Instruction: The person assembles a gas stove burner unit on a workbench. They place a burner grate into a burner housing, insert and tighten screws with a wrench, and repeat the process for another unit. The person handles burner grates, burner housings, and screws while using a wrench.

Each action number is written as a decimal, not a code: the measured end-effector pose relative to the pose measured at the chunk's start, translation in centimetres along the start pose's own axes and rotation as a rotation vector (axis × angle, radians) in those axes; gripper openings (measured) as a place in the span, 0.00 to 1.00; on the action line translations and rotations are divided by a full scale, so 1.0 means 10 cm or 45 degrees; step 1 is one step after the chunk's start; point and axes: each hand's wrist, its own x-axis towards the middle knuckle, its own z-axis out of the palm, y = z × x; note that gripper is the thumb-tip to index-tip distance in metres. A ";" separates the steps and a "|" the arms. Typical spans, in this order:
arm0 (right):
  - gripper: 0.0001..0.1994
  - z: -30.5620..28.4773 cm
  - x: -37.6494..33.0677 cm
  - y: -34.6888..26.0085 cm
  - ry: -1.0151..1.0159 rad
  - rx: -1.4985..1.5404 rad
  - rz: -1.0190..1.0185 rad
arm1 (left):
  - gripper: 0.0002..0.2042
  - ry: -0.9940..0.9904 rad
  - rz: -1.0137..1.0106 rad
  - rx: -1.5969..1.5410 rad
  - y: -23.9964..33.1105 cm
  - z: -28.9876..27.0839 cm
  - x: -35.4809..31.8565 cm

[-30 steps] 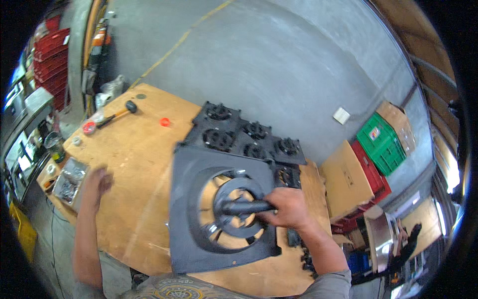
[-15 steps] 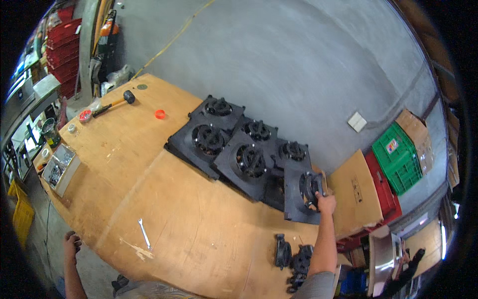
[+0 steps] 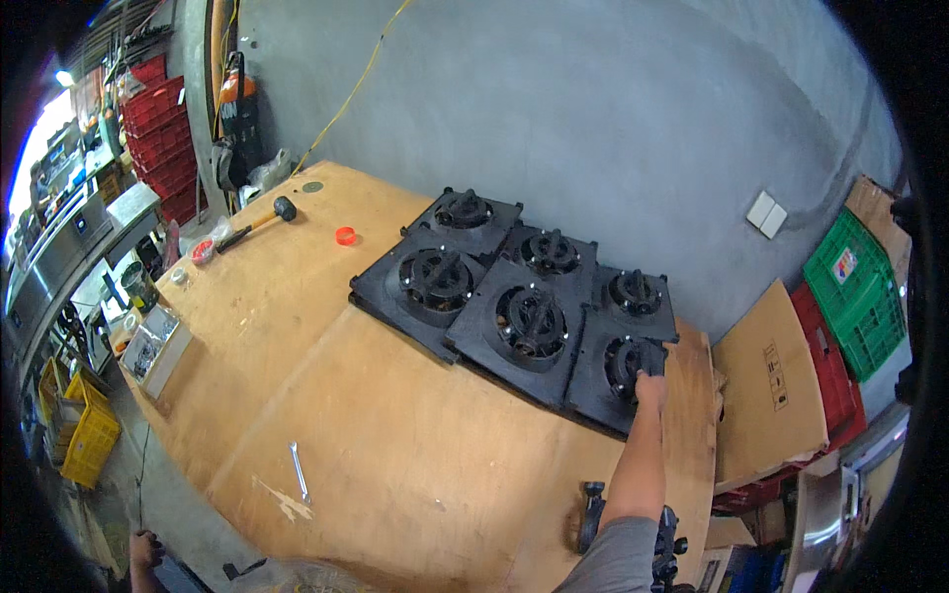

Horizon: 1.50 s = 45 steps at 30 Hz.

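Observation:
My right hand reaches to the front-right black plate, a squarish plate with a round, ringed burner-like fitting. Its fingers are closed on the right side of that fitting, and the plate lies flat at the end of the row. To its left is another black plate of the same kind, among several laid edge to edge, each with a round fitting. My left hand hangs low, off the table's left edge. Its fingers are curled in, and I see nothing in them.
On the wooden table lie a wrench, a black-headed mallet, a red ring and a box of small hardware. Black cast parts sit beside my right forearm. A cardboard box and green crate stand right.
The front-right plate was tilted up in my right hand and now lies flat in the row. My left hand has sunk lower. The view has shifted, moving the table contents rightward in the picture.

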 end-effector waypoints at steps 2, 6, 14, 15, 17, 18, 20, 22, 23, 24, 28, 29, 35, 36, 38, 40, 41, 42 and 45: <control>0.27 0.06 0.08 0.10 -0.045 0.041 -0.067 | 0.10 -0.186 -0.061 -0.237 -0.09 -0.12 0.19; 0.26 -0.19 -0.11 0.24 0.172 0.163 -0.376 | 0.12 -0.116 0.062 0.099 0.35 0.75 -0.06; 0.10 -2.38 -3.30 -0.60 0.441 1.740 -1.239 | 0.16 -0.167 0.747 0.370 0.74 1.44 -0.11; 0.09 -2.56 -3.64 -0.55 0.468 2.128 -1.410 | 0.16 -0.216 0.786 0.322 0.75 1.56 0.03; 0.08 -2.92 -4.29 -0.38 0.484 2.807 -1.937 | 0.15 -0.269 0.911 0.411 1.05 2.01 -0.11; 0.18 -2.97 -4.48 -0.45 1.255 2.185 -2.063 | 0.14 -0.285 0.957 0.456 1.07 2.11 -0.21; 0.19 -2.96 -4.80 -0.41 1.238 2.278 -2.019 | 0.13 -0.287 1.245 0.734 1.02 2.23 -0.19; 0.20 -2.93 -5.07 -0.43 1.227 2.385 -1.989 | 0.13 -0.294 1.366 0.892 1.14 2.40 -0.33; 0.21 -2.93 -5.14 -0.47 1.286 2.487 -2.110 | 0.12 -0.327 1.357 0.923 1.38 2.53 -0.65; 0.21 -2.95 -5.24 -0.37 1.197 2.414 -2.167 | 0.12 -0.359 1.346 0.955 1.53 2.65 -0.82; 0.17 -2.97 -5.53 -0.33 1.148 2.314 -2.177 | 0.12 -0.365 1.414 0.794 1.54 2.68 -0.29; 0.17 -3.03 -5.52 -0.29 1.146 2.178 -2.253 | 0.12 -0.371 1.373 0.784 1.62 2.74 -0.37; 0.14 -3.16 -5.76 -0.46 1.566 2.139 -2.243 | 0.12 -0.408 1.385 0.773 1.43 2.64 -0.03; 0.14 -3.15 -5.78 -0.45 1.504 2.148 -2.311 | 0.12 -0.401 1.410 0.773 1.38 2.63 -0.03; 0.16 -3.09 -5.93 -0.28 1.220 2.074 -2.290 | 0.12 -0.373 1.437 0.689 1.34 2.62 -0.06; 0.18 -3.04 -6.00 -0.18 1.014 1.964 -2.286 | 0.12 -0.351 1.412 0.663 1.32 2.62 -0.14; 0.17 -3.02 -5.96 -0.20 1.053 1.889 -2.347 | 0.13 -0.341 1.371 0.680 1.36 2.63 -0.25; 0.16 -3.03 -5.98 -0.31 1.192 2.038 -2.250 | 0.13 -0.329 1.332 0.701 1.42 2.62 -0.30; 0.12 -3.14 -5.93 -0.66 1.652 2.242 -2.062 | 0.13 -0.392 1.256 0.683 1.41 2.62 -0.21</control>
